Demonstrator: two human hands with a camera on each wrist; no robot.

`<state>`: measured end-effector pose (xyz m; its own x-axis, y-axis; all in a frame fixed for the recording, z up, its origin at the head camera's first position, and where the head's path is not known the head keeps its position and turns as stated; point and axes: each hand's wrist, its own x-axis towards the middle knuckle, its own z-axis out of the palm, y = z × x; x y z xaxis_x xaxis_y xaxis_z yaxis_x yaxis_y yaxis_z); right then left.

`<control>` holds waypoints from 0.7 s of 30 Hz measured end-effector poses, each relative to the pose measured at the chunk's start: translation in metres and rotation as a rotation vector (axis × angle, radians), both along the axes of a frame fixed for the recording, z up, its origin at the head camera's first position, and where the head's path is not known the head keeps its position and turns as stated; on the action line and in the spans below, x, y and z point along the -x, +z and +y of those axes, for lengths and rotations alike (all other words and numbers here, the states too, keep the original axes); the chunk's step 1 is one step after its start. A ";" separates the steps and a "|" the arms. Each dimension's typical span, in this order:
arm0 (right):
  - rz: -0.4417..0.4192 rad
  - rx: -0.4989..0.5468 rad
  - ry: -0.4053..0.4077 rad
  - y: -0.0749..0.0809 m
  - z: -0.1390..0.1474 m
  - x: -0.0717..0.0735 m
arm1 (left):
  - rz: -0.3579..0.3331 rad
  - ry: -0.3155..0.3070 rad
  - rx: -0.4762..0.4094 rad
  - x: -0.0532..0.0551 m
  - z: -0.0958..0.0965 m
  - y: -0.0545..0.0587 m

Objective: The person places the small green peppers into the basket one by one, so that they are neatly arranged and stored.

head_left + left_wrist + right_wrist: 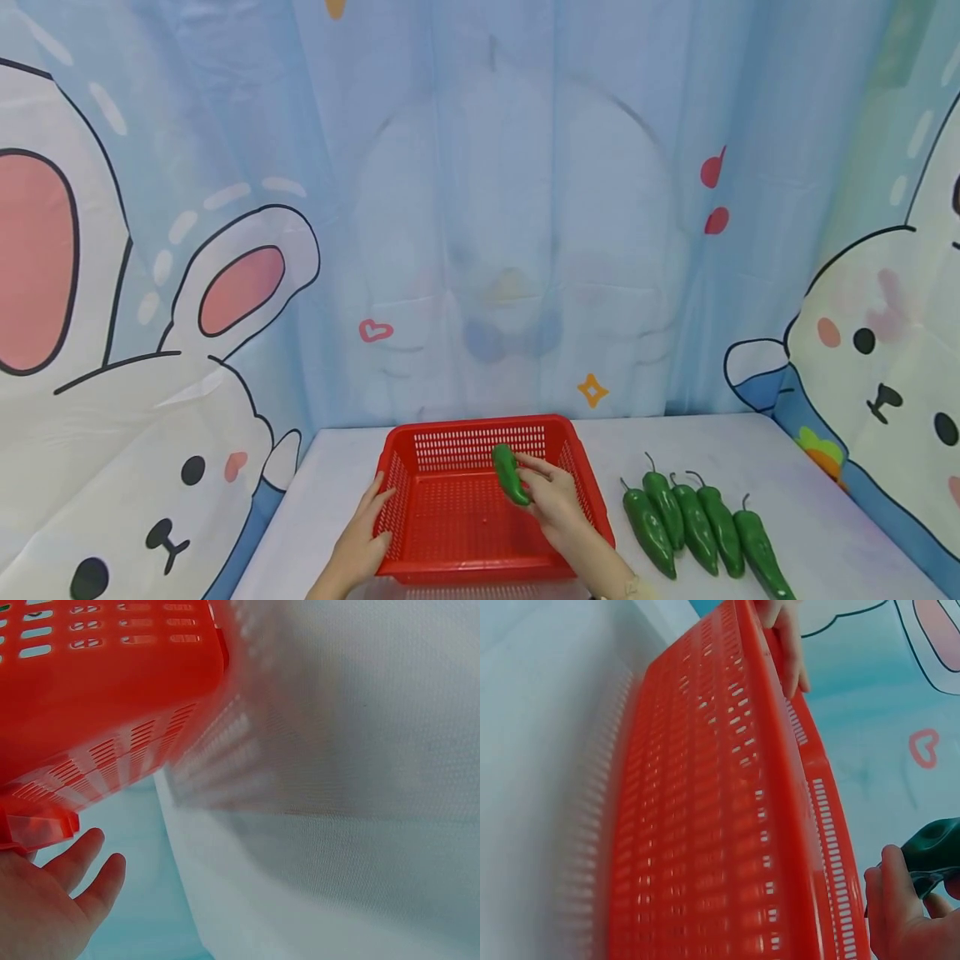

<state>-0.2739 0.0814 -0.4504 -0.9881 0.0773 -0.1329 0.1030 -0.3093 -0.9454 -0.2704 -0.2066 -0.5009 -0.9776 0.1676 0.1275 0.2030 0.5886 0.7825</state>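
A green chili pepper point(509, 474) is pinched between the thumb and fingers of my right hand point(553, 497), above the inside of a red plastic basket point(483, 570). In the right wrist view, the pepper point(934, 846) shows dark green at the right edge, past the basket wall. My left hand point(360, 533) rests at the basket's left rim with its fingers extended and spread. The left wrist view shows two of its fingers point(105, 889) straight beside the rim; the thumb is hidden there. The basket's floor shows bare red mesh.
Several green chili peppers point(696, 521) lie side by side on the white table point(600, 450), right of the basket. Behind the table hangs a light blue curtain point(495, 208) with cartoon rabbits at both sides.
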 end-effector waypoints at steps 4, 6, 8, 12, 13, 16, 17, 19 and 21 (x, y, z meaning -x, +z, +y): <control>0.005 0.021 0.024 0.000 -0.013 0.002 | -0.006 -0.002 -0.011 0.000 -0.002 -0.001; -0.006 0.025 0.034 -0.001 -0.019 0.003 | -0.010 -0.001 -0.007 0.000 -0.003 -0.001; -0.016 0.025 0.040 -0.002 -0.024 0.004 | -0.013 0.000 -0.005 0.001 -0.003 -0.001; -0.018 0.016 0.050 -0.005 -0.032 0.005 | -0.009 0.002 0.006 0.002 -0.003 0.000; -0.018 0.018 0.050 -0.006 -0.034 0.005 | -0.008 0.001 0.003 0.002 -0.003 0.000; -0.023 0.023 0.049 -0.009 -0.038 0.005 | -0.005 -0.005 0.002 0.002 -0.002 -0.001; -0.027 0.022 0.047 -0.010 -0.040 0.006 | -0.002 -0.008 0.001 0.002 -0.002 -0.001; -0.036 0.019 0.043 -0.013 -0.044 0.007 | -0.001 -0.012 0.002 0.002 -0.002 -0.002; -0.047 0.015 0.048 -0.015 -0.049 0.008 | -0.002 -0.007 0.008 0.001 -0.003 -0.002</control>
<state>-0.2821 0.0324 -0.4652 -0.9833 0.0277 -0.1799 0.1621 -0.3168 -0.9345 -0.2717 -0.2095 -0.5032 -0.9766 0.1752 0.1243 0.2055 0.5931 0.7784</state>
